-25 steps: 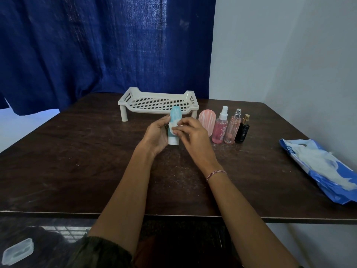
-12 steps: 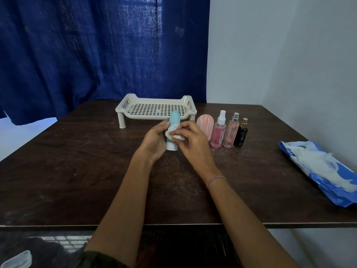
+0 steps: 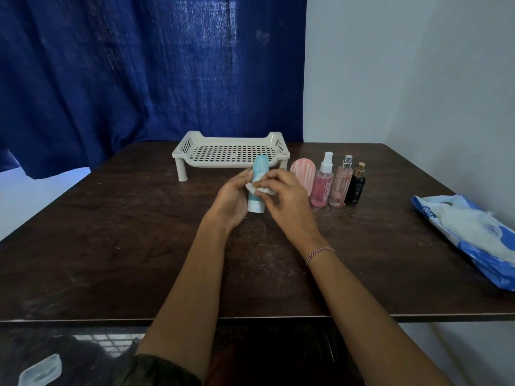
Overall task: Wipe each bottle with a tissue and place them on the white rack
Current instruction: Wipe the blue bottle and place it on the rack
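Note:
A light blue bottle with a white base stands upright at the table's middle, gripped from the left by my left hand. My right hand pinches a crumpled white tissue against the bottle's front. Behind them stands the white rack, with nothing on its perforated top. To the right of my hands stand in a row a pink ribbed bottle, a pink spray bottle, a clear pink perfume bottle and a small black bottle.
A blue and white tissue pack lies open at the table's right edge. The dark wooden table meets a blue curtain behind and a white wall on the right. A clear plastic lid lies below the table's front edge.
The tissue in my right hand has slid down from the bottle's upper part to its middle. The bottle stays upright in my left hand.

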